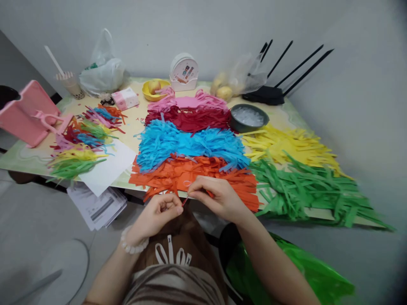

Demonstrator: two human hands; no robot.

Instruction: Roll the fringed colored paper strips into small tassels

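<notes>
My left hand (160,214) and my right hand (219,197) meet at the near table edge, both pinched on a thin orange paper strip (185,198) that runs between their fingertips. Just beyond them lies a heap of orange paper strips (178,171). Behind it sit heaps of blue strips (187,142), dark red strips (190,118) and pink strips (190,102). A white bead bracelet (132,245) circles my left wrist.
Yellow strips (286,144) and green strips (305,190) cover the right side. Mixed coloured bundles (82,144) and white paper (108,167) lie left. A dark bowl (248,117), yellow bowl (154,90), pink stand (28,112), plastic bags and a black router (263,95) stand behind.
</notes>
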